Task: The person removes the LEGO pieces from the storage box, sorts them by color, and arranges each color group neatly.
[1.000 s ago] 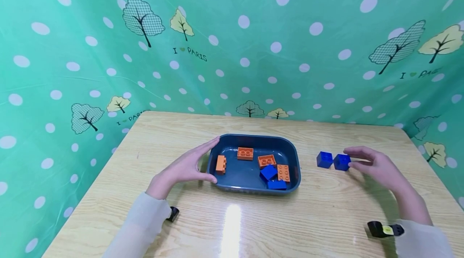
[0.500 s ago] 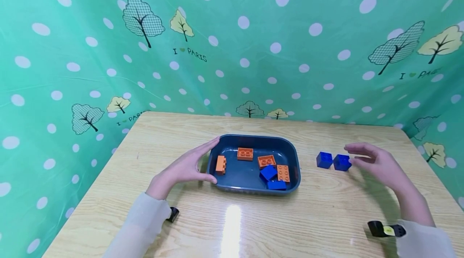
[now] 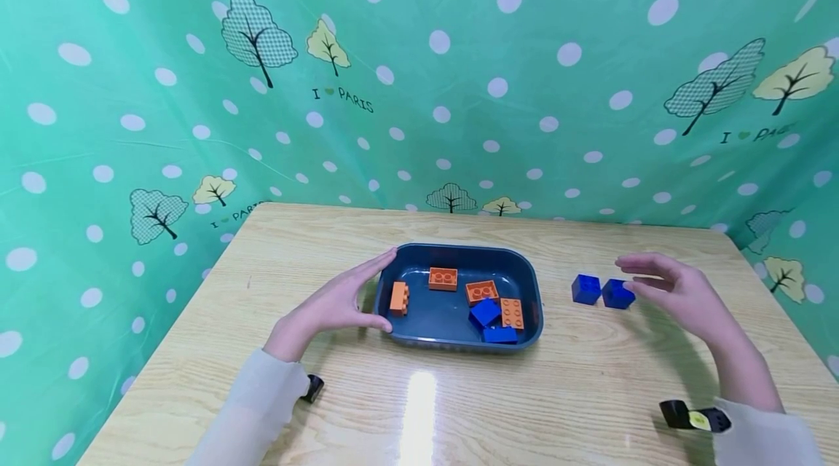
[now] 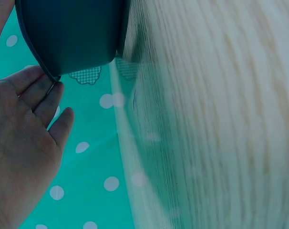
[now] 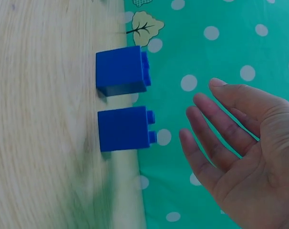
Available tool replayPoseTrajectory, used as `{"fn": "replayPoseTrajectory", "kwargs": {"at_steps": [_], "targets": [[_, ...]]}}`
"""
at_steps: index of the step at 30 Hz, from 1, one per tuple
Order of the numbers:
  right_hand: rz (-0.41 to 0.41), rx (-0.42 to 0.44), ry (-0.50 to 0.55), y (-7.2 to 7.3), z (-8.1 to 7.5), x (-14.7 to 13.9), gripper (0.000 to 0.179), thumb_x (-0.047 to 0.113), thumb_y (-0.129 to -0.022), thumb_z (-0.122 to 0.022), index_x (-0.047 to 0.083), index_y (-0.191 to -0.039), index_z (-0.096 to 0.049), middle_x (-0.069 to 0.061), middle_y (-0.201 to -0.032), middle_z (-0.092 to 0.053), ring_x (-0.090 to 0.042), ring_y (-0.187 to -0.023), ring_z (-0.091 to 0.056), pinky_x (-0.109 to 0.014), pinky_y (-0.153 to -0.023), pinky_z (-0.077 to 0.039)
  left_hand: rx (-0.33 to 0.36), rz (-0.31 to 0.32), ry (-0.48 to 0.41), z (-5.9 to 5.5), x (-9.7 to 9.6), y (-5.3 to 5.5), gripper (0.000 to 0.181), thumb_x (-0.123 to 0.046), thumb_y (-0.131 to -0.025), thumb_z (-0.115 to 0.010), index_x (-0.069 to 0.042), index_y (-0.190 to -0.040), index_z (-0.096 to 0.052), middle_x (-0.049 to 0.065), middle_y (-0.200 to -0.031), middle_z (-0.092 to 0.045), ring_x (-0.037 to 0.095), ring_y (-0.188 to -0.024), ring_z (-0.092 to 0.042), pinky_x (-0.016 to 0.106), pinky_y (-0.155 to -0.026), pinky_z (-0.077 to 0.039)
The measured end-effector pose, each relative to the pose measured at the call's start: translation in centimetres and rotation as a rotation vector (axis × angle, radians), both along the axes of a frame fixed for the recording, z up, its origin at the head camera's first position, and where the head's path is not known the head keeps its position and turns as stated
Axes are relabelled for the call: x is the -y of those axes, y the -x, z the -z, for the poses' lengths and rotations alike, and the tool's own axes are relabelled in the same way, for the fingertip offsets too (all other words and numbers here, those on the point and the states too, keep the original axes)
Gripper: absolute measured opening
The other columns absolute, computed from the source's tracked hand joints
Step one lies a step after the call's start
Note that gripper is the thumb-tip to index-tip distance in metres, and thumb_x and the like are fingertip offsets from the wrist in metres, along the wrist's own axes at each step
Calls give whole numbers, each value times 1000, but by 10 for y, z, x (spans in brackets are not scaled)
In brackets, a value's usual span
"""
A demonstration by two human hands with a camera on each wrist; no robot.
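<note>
In the head view, a dark blue plastic box (image 3: 435, 338) lies on the table. My left hand (image 3: 334, 302) spans its left end, thumb at the near corner and fingers at the far one. Fingertips meet the box rim in the left wrist view. To the right of the box stand two blue toy bricks side by side, the left brick (image 3: 586, 290) and the right brick (image 3: 617, 294). My right hand (image 3: 688, 298) hovers just above the right brick, fingers loosely extended and holding nothing. A gap shows between hand and bricks in the right wrist view.
Inside the box are several orange bricks (image 3: 443, 278) and two blue bricks, one blue brick (image 3: 485, 312) leaning on others at the right end. Light wooden tabletop (image 3: 524, 408) surrounds the box. A green dotted cloth (image 3: 419, 102) hangs behind the table.
My right hand has risen from beside the right blue brick and shifted slightly left over it. My left hand, the box and the bricks stay in place.
</note>
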State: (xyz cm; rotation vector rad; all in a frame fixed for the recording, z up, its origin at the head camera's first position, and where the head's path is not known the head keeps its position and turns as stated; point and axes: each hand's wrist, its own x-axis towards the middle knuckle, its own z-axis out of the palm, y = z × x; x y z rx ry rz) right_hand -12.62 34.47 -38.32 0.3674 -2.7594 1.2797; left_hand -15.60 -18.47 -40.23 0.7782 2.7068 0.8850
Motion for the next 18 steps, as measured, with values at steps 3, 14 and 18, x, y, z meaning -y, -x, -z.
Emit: {"fn": "replayPoseTrajectory", "kwargs": {"at_steps": [3, 14, 18], "targets": [[-5, -3, 3, 0, -2, 4, 40, 10, -97, -65, -3, -133, -56, 34, -116, -56, 21, -102, -54, -2, -80, -49, 1, -3, 4, 0, 0, 0, 116, -56, -70, -85, -28, -161, -18, -3, -168, -19, 30, -154, -25, 58, -119, -32], [-50, -51, -1, -3, -8, 22, 35, 8, -97, -64, 1, -131, -60, 32, -118, -58, 20, -104, -55, -2, -82, -48, -3, -2, 4, 0, 0, 0, 116, -53, -70, -86, -29, -161, -18, -3, -168, -19, 30, -153, -25, 58, -119, -31], [-56, -68, -9, -3, -10, 30, 34, 8, -96, -65, 3, -129, -61, 30, -118, -59, 19, -105, -55, 0, -85, -46, -4, 1, 2, 0, 0, 1, 116, -52, -70, -86, -28, -161, -18, -3, -168, -19, 30, -153, -25, 58, -119, -31]]}}
